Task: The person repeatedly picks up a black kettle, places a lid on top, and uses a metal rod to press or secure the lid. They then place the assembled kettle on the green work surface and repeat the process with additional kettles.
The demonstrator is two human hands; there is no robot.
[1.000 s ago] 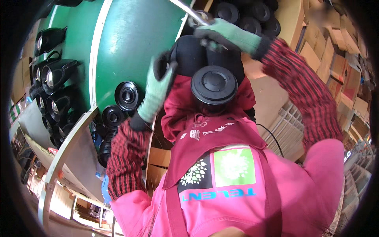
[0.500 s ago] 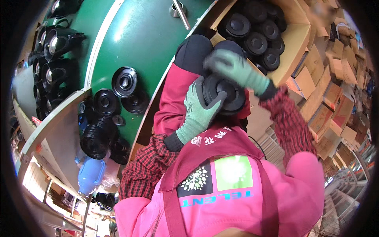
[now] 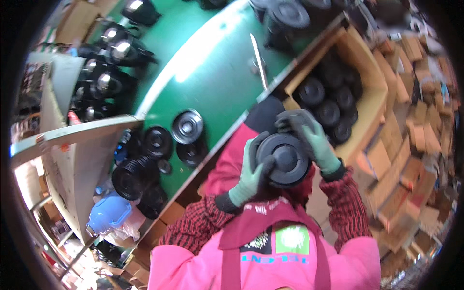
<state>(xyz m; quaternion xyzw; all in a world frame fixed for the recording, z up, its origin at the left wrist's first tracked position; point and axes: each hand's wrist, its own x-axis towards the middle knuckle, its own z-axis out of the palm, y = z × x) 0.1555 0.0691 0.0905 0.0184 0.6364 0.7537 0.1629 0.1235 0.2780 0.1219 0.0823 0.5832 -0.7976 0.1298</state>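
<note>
Curling half-closed, the gloved hands (image 3: 250, 175) hold a round black lid (image 3: 286, 158) from opposite sides.

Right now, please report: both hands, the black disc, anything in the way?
Left hand grips disc from the left. Right hand at its far-right edge, grip unclear. Carton beyond right hand, not between hands and disc.

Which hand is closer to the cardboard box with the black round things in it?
The right hand. It is at the held black disc's upper right edge, beside the cardboard box; the left hand is on the disc's far side from it.
</note>
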